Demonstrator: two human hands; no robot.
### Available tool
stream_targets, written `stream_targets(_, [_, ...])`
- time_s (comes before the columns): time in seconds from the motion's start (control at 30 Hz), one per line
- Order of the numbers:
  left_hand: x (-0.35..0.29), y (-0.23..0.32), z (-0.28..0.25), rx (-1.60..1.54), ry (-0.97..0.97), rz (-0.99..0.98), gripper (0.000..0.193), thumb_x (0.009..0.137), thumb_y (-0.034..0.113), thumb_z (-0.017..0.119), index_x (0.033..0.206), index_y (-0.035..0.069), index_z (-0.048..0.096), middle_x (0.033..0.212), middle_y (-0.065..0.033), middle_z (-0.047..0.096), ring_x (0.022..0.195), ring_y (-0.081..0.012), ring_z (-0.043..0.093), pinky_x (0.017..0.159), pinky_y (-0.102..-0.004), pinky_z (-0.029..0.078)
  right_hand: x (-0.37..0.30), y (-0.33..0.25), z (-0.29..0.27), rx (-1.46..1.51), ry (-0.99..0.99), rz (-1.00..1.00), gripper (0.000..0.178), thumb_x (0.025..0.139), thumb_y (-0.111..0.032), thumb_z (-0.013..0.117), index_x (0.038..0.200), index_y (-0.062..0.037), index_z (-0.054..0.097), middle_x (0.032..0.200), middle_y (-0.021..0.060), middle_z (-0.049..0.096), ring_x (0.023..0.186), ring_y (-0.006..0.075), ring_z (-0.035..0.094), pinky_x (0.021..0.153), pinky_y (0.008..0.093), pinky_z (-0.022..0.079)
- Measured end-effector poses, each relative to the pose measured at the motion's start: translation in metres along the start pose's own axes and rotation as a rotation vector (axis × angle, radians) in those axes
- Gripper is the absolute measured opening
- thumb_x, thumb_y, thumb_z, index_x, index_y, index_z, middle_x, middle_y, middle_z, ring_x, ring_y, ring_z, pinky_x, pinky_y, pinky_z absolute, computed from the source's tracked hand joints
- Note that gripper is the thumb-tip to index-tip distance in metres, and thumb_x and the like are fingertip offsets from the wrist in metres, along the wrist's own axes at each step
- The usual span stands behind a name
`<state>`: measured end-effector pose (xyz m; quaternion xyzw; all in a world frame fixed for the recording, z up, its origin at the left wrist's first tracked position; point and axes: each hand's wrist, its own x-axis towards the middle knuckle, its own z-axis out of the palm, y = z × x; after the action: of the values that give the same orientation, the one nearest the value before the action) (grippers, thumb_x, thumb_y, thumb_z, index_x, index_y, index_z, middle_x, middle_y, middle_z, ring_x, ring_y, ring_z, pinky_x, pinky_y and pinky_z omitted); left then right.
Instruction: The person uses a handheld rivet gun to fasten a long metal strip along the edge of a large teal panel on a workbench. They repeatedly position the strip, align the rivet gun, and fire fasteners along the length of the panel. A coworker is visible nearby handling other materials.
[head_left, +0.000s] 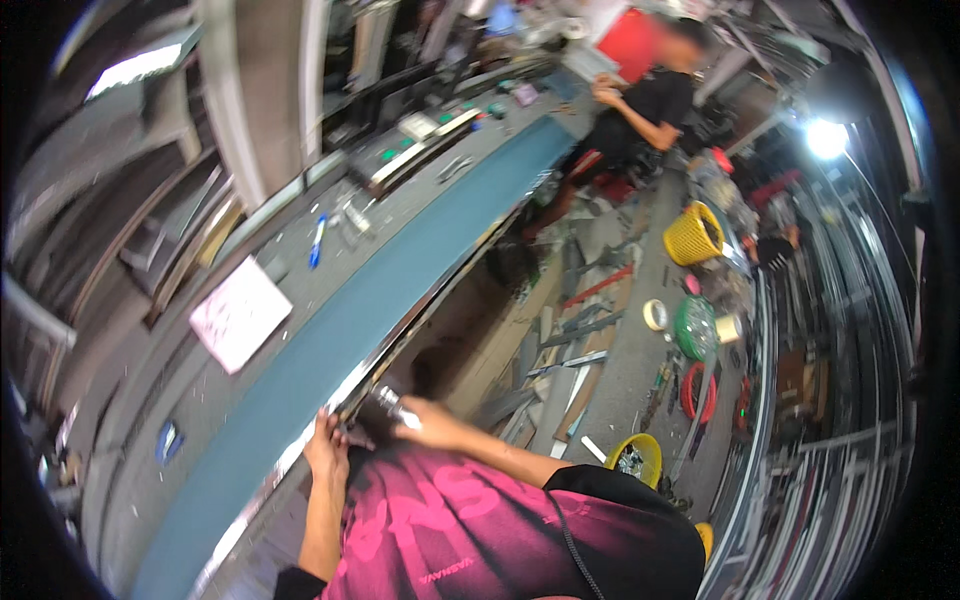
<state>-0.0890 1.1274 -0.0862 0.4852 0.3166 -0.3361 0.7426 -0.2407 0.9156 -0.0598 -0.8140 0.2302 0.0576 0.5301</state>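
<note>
A long blue-grey panel (345,310) with a shiny metallic edge lies lengthwise on the workbench, running from lower left to upper right. My left hand (326,452) is at the panel's near edge, fingers closed; what they pinch is too small and blurred to make out. Just to its right, my right hand (432,424) is closed around a dark object with shiny metal parts (388,402), held close to the same edge. Motion blur hides its kind.
Beyond the panel lie a pinkish paper sheet (241,314), a blue pen (318,241) and a blue item (169,442). A second bench at right carries metal strips, a tape roll (655,315), a yellow basket (694,234) and a yellow bucket (648,457). Another person (655,105) is at the far end.
</note>
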Motion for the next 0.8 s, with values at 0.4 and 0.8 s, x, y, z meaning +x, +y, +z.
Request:
stream_targets(0.4, [0.005, 0.005, 0.002, -0.014, -0.002, -0.043, 0.034, 0.096, 0.04, 0.09, 0.111, 0.015, 0.074, 0.094, 0.0031, 0.074, 0.072, -0.0076, 0.061, 0.064, -0.0251, 0.051, 0.012, 0.041, -0.003, -0.097, 0.219, 0.082, 0.049, 0.087, -0.048, 0.087, 0.11, -0.0059, 0.077, 0.106, 0.0176, 0.079, 0.098, 0.0347, 0.078, 0.086, 0.0464, 0.06])
stream_targets(0.8, [-0.015, 0.003, 0.007, -0.097, 0.02, 0.005, 0.028, 0.099, 0.026, 0.088, 0.105, 0.005, 0.072, 0.098, -0.0111, 0.077, 0.068, -0.0142, 0.06, 0.062, -0.0283, 0.048, 0.018, -0.008, 0.009, -0.184, -0.194, 0.013, 0.047, 0.088, -0.047, 0.088, 0.106, -0.0055, 0.075, 0.099, 0.0173, 0.079, 0.094, 0.0338, 0.078, 0.084, 0.0468, 0.06])
